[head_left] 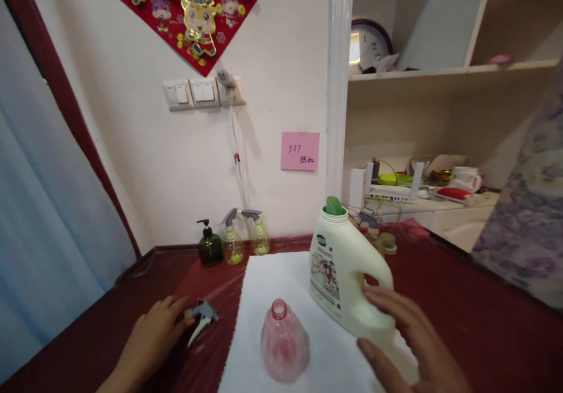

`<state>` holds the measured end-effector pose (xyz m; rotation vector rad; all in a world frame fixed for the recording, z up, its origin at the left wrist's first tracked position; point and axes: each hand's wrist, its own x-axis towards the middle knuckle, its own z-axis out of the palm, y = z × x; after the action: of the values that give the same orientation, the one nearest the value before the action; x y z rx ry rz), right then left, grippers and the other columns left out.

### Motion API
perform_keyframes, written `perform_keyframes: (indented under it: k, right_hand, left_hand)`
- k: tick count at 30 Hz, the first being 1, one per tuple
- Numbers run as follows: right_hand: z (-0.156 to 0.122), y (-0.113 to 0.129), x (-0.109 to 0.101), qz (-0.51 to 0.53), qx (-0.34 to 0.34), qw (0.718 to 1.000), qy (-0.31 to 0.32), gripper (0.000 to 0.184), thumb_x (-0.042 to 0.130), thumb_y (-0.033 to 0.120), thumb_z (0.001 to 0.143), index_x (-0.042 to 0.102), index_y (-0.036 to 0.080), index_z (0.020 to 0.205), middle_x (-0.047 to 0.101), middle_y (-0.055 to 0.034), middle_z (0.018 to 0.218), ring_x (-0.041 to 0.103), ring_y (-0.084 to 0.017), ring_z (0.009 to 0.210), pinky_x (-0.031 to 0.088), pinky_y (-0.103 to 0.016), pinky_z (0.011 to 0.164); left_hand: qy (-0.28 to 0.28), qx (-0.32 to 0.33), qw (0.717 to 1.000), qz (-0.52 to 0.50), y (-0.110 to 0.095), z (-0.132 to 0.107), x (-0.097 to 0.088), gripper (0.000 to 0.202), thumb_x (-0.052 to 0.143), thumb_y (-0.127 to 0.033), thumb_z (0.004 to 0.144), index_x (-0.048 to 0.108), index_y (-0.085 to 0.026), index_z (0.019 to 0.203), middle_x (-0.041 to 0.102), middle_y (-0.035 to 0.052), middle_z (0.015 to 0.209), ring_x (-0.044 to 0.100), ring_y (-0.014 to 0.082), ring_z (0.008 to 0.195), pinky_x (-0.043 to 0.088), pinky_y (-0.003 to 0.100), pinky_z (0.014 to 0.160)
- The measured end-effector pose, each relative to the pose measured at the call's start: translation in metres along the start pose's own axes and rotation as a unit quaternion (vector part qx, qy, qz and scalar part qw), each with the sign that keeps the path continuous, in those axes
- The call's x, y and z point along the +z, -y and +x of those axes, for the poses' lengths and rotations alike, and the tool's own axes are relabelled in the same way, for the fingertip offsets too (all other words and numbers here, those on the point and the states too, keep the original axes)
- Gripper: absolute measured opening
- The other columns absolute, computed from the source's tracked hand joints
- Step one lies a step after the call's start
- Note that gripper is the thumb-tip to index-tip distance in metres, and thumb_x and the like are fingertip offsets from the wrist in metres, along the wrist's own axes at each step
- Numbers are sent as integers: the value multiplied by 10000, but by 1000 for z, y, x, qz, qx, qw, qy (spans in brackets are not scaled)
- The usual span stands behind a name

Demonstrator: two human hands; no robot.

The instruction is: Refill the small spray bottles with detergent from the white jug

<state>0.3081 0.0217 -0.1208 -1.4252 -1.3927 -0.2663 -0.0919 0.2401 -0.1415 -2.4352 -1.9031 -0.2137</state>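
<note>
My left hand [152,334] is low over the red tabletop, its thumb and fingertips closed at the near end of a grey and pale green trigger spray head [203,317]. An uncapped pink translucent bottle [285,346] stands upright on a white cloth [255,287]. Behind it to the right is a large pale green detergent jug [338,275], open at the neck, with a green piece in its mouth. My right hand [409,340] is beside the jug's handle, thumb and fingers spread apart. Whether its fingertips touch the jug is hard to see.
Along the wall stand a dark green pump bottle [210,249] and two yellowish spray bottles [233,247]. Another spray bottle [373,234] and a green cap [387,243] sit behind the jug. Shelves with a router [389,193] are at the right, a blue curtain [53,234] at the left.
</note>
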Motion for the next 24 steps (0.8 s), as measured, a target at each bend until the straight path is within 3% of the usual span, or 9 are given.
perform_keyframes:
  k: [3, 6, 10, 14, 18, 24]
  right_hand:
    - [24, -26, -12, -38, 76, 995, -44, 489, 631, 522, 876, 596, 262, 1288, 627, -106, 1340, 614, -321, 1231, 547, -458, 977]
    - [44, -48, -5, -21, 173, 985, -6, 693, 603, 661, 829, 539, 235, 1372, 565, -135, 1421, 537, -366, 1306, 470, -535, 1039]
    - [63, -67, 14, 24, 273, 959, 68, 824, 603, 752, 757, 517, 274, 1423, 649, -103, 1333, 630, -355, 1157, 491, -501, 959]
    - [68, -65, 25, 76, 307, 948, 37, 882, 678, 776, 652, 598, 247, 1352, 705, -92, 1230, 673, -336, 1036, 526, -436, 868]
    - [62, -52, 23, 68, 319, 945, -2, 885, 706, 769, 616, 623, 244, 1324, 695, -89, 1281, 667, -335, 1087, 558, -383, 806]
    - [58, -34, -15, -28, 263, 964, 19, 776, 745, 757, 553, 694, 305, 1182, 753, -41, 1191, 730, -318, 955, 613, -350, 683]
  left_hand:
    - [-82, 22, 995, -59, -17, 1, -19, 523, 465, -470, 912, 655, -175, 1300, 651, 153, 1347, 581, 380, 1255, 461, 510, 999]
    - [-103, 62, 971, -206, -56, -5, -40, 542, 528, -550, 877, 665, -187, 1255, 657, 134, 1328, 558, 357, 1283, 408, 502, 1102]
    - [-42, 121, 919, -373, -118, -24, -47, 503, 572, -498, 886, 623, -231, 1310, 587, 101, 1423, 511, 296, 1346, 380, 456, 1156]
    - [91, 138, 887, -431, -162, -47, -33, 755, 745, -416, 781, 485, -229, 1465, 449, 100, 1568, 379, 286, 1459, 263, 445, 1236]
    - [137, 109, 870, -461, -181, -60, -15, 919, 783, -259, 683, 401, -170, 1514, 403, 115, 1599, 331, 278, 1481, 204, 405, 1259]
    - [118, 112, 852, -497, -185, -65, 2, 773, 755, -221, 702, 478, -259, 1423, 485, 40, 1529, 395, 251, 1417, 239, 374, 1231]
